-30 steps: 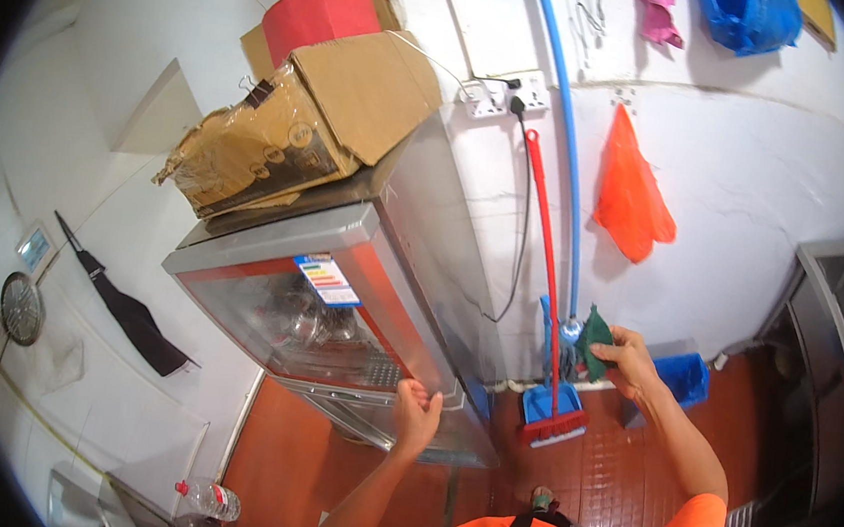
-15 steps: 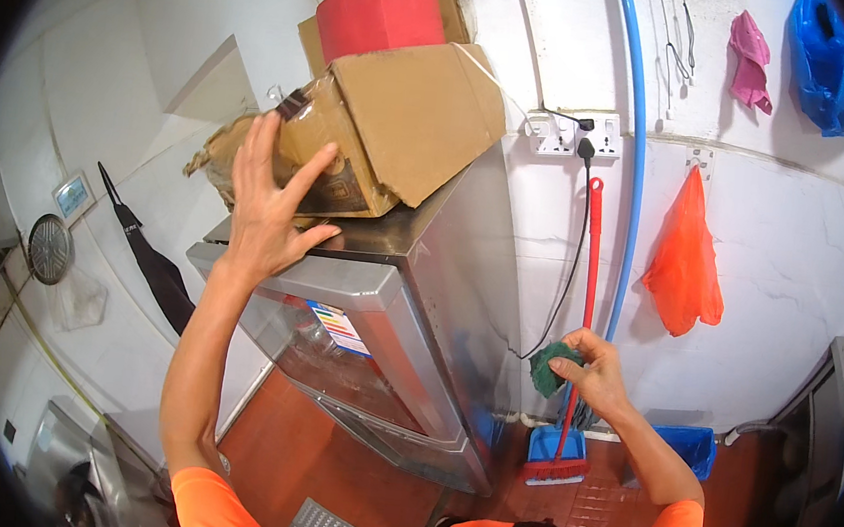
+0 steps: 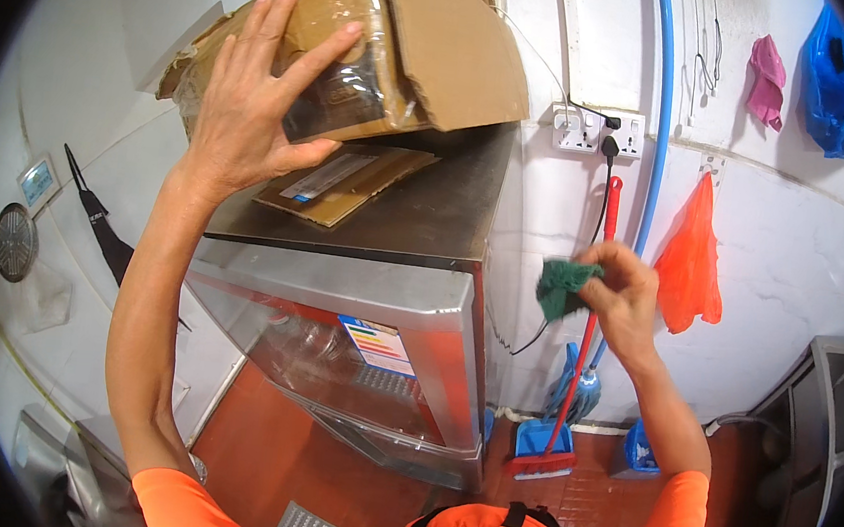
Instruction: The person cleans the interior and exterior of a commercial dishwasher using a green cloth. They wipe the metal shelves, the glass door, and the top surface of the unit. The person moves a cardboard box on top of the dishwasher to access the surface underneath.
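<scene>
My left hand presses against the side of a worn cardboard box, its fingers spread. The box is partly wrapped in clear tape and sits tilted over the back of the dark top of a silver glass-door cabinet. Below the box, a flat piece of cardboard with a pale label lies on that top. Off the cabinet's right side, my right hand pinches a crumpled green scouring pad in the air. Part of the box's near side is hidden behind my left hand.
A red-handled broom, blue dustpan and blue mop stand right of the cabinet. A plugged-in cord hangs from the wall sockets. A red plastic bag hangs farther right. A folded black umbrella hangs at left.
The box has shifted back and up under my left hand, baring the cabinet top and the flat cardboard. My right hand has risen with the scouring pad. The view has moved closer.
</scene>
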{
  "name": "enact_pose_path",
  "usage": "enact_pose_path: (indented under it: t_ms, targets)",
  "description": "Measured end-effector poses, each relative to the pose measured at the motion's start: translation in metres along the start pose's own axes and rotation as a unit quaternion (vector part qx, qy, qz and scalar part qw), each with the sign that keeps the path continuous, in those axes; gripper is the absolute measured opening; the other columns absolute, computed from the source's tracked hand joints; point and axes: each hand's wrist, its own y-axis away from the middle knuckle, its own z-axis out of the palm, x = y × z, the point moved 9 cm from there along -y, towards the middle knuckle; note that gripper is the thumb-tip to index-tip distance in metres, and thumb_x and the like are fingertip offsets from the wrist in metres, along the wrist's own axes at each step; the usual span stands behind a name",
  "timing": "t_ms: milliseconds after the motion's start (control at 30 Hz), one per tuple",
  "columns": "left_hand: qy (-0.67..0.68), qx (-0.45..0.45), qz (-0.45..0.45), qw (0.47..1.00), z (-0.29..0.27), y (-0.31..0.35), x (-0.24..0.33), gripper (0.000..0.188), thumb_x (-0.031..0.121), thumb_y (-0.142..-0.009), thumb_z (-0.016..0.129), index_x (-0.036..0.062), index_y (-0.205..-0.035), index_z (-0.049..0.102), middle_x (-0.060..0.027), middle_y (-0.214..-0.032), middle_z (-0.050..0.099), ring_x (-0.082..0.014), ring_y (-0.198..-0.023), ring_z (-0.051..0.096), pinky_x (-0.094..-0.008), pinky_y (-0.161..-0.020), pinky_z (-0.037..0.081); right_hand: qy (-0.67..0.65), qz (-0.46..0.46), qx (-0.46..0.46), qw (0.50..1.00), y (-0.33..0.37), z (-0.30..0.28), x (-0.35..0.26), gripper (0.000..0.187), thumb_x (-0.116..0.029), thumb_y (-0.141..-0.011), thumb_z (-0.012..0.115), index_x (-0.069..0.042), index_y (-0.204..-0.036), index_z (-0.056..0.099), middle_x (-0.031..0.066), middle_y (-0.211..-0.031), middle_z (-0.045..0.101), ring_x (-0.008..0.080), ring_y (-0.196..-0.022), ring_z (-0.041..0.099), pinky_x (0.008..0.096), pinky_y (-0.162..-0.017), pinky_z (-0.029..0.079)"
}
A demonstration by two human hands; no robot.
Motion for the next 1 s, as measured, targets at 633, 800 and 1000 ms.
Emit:
enact_pose_path:
  t_ms: [633,800,1000]
  targets:
    - [-0.026,-0.011,0.0,1.0,0.005,0.0,-0.005,0.084,0.041,-0.058,0.073,0.0297,-0.139,0.051,-0.0193,-0.152,0.031,-0.0434,-0.135,0.036,-0.0511,-0.108,0.035,0.409,-0.09,-0.294,0.859,-0.2,0.098,0.068,0.074,-0.063,-0.097,0.027,-0.003,-0.132,0.051,0.021,-0.125,0.058,0.0376,-0.119,0.052,0.0406,-0.104,0.038]
    - [-0.02,-0.003,0.01,1.0,0.008,-0.011,0.009,0.082,0.047,-0.063,0.071,0.0262,-0.14,0.051,-0.021,-0.152,0.03,-0.0435,-0.135,0.036,-0.0511,-0.109,0.033,0.423,-0.112,-0.313,0.843,-0.255,0.087,0.106,0.066,-0.056,-0.098,0.03,-0.001,-0.13,0.051,0.0243,-0.122,0.06,0.0406,-0.116,0.053,0.0418,-0.099,0.041]
    - [0.021,-0.021,-0.015,0.999,0.011,-0.004,-0.002,0.097,0.027,-0.05,0.081,0.0372,-0.141,0.047,-0.0199,-0.152,0.028,-0.0441,-0.136,0.034,-0.0553,-0.106,0.035,0.201,-0.17,-0.353,0.898,-0.127,0.123,0.009,0.065,-0.052,-0.098,0.037,0.003,-0.128,0.054,0.0226,-0.129,0.056,0.037,-0.125,0.049,0.0457,-0.108,0.034]
